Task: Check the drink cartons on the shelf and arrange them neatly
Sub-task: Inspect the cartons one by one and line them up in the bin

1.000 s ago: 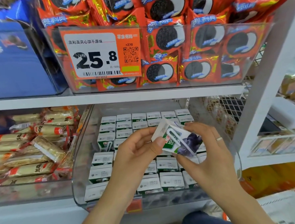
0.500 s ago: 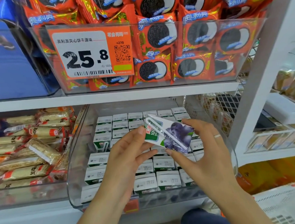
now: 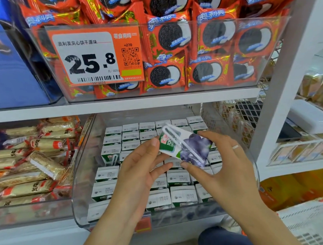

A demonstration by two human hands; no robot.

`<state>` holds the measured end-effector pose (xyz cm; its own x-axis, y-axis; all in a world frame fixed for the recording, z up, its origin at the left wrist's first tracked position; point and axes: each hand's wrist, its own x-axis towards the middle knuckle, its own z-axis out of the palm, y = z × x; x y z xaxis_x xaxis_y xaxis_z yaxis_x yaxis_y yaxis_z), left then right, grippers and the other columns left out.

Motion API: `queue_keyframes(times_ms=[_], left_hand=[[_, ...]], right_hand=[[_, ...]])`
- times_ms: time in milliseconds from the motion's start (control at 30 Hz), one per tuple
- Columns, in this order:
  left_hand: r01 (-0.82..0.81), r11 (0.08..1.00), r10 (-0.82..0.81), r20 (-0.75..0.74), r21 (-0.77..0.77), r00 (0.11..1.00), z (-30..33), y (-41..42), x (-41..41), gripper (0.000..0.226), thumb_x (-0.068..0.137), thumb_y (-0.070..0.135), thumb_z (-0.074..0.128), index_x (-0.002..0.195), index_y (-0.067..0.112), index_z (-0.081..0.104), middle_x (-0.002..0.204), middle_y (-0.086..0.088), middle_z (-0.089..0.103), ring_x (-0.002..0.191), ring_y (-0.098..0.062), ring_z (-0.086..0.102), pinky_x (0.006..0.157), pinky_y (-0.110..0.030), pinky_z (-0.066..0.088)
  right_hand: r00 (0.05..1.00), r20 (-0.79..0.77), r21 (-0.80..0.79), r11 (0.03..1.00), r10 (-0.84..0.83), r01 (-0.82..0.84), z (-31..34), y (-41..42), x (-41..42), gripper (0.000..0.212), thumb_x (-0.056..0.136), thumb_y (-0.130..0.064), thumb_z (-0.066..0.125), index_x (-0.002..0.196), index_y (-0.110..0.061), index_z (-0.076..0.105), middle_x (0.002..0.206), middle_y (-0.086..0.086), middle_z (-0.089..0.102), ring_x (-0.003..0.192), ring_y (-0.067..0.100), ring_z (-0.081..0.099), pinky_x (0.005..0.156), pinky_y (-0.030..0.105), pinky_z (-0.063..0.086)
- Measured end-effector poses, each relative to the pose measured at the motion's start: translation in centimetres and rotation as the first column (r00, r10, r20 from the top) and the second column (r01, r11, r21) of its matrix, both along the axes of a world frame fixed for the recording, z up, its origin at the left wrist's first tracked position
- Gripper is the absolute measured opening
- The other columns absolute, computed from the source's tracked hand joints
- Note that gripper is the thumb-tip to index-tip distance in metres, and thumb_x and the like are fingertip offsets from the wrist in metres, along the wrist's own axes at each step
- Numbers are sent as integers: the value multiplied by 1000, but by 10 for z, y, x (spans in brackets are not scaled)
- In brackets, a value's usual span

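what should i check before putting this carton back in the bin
1. Hold on the blueberry drink carton: ok, left hand and right hand both pinch it.
2. Straw attached in its wrapper: ok.
3. Carton upright for placing: not ok, it is tilted on its side.
4. Free slot in the clear bin: cannot tell, the hands hide the middle rows.
5. Cartons already in the bin standing in rows: ok where visible.
6. Printed date on the held carton: cannot tell.
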<state>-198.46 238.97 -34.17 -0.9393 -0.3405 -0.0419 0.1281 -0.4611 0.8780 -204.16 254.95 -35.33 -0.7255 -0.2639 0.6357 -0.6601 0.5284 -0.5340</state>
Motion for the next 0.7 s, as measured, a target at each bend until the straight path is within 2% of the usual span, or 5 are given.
queue_keyframes(times_ms=[133,267,400,500,700], left_hand=[[3,989,-8,-29,-145,1000,1,1,2,53,57,31,86,107,20,71,100,-3,74,92,-14,71,70,-22,56],[-66,950,49,-63,-305,997,1,6,2,41,63,24,78,102,26,70,93,3,75,87,-11,70,70,-20,55],[-94,919,47,-130,-383,990,2,9,4,40,62,22,82,99,27,69,95,6,74,85,-8,68,65,-16,54],[-108,904,55,-139,-414,989,1,9,4,38,60,22,83,95,29,71,94,6,74,85,-10,68,66,-18,54],[-120,876,58,-144,-467,988,0,8,4,39,58,38,81,95,43,68,95,10,73,87,-8,68,71,-22,55]], right_hand=[[997,76,46,999,-26,22,0,-1,-1,59,65,-59,70,116,-36,50,95,-38,40,90,-11,35,67,0,32],[996,83,97,995,-17,9,-3,-1,-1,59,65,-48,79,113,-27,51,87,-29,45,82,-5,38,62,8,33],[989,145,104,995,-15,0,-6,-3,0,61,66,-55,69,117,-27,52,94,-12,59,83,4,47,60,19,39],[989,150,140,990,-16,-6,-5,-5,0,63,65,-61,62,116,-26,54,92,-16,56,81,-2,42,60,9,34],[971,240,125,991,7,-38,-3,-6,3,68,63,-70,58,117,-28,57,98,-17,61,92,5,53,67,21,41]])
